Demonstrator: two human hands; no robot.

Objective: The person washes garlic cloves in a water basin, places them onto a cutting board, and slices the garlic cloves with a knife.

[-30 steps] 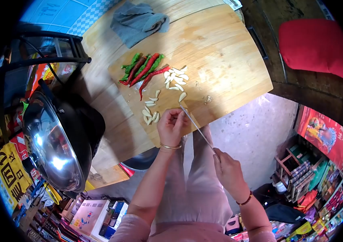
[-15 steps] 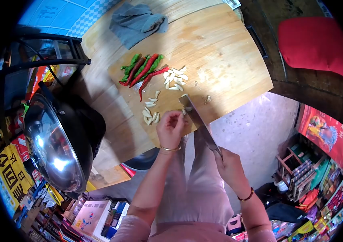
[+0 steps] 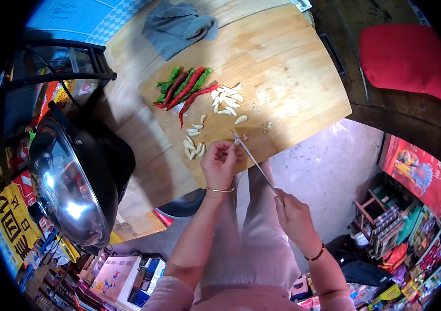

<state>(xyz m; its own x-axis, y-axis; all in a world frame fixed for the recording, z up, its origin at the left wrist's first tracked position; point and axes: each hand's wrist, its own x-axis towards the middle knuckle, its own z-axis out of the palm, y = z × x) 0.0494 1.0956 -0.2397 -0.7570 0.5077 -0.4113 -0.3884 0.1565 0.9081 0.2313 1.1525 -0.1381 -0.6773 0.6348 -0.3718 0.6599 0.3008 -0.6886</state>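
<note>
Trimming a garlic clove [image 3: 237, 141] at the centre of the frame, by the look of it.
Your left hand [image 3: 220, 161] pinches the clove between thumb and fingers over the lower part of the cutting board [image 3: 298, 67]; your right hand [image 3: 296, 216] has its grip clamped around the handle of the kitchen knife [image 3: 257, 168], blade tip just beside the clove. Peeled cloves [image 3: 225, 99] lie above, next to chili peppers [image 3: 185, 89]. The next move seems to call for a firm pinch, fingertips clear of the edge, and a short, controlled cut.
</note>
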